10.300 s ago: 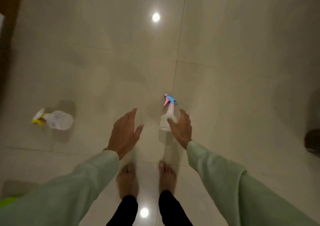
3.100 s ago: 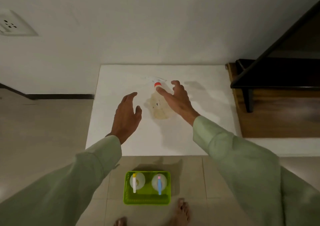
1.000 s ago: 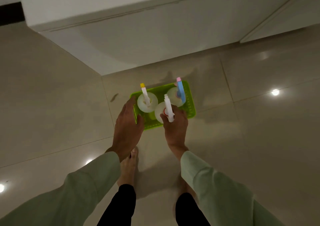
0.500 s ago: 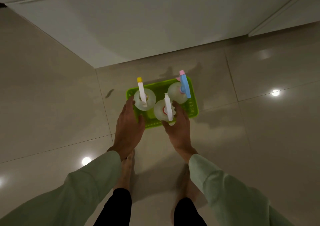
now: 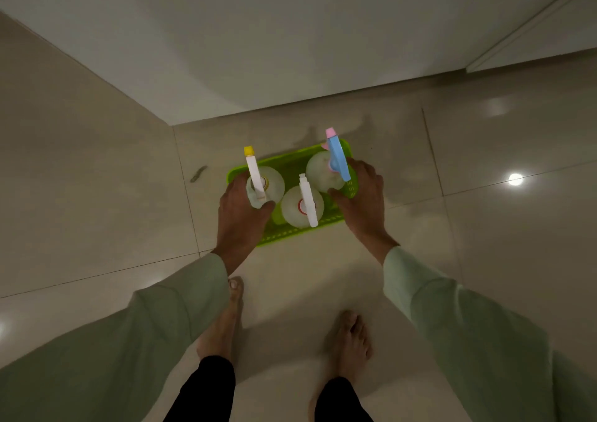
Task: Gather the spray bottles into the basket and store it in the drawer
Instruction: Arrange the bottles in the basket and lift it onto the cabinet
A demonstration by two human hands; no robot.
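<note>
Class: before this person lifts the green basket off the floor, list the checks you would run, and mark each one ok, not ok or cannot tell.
1. All three spray bottles in the basket: ok.
2. Bottles upright: ok.
3. Left hand on the left end: ok.
4. Right hand on the right end: ok.
5. Fingers hooked under the rim: cannot tell.
6. Drawer open and ready: cannot tell, no drawer in view.

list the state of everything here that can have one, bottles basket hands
basket: on the floor, holding three bottles
yellow-tipped bottle: upright in basket, left end
white-nozzle bottle: upright, middle front
blue-nozzle bottle: upright, right end
left hand: gripping basket's left end
right hand: gripping basket's right end
</note>
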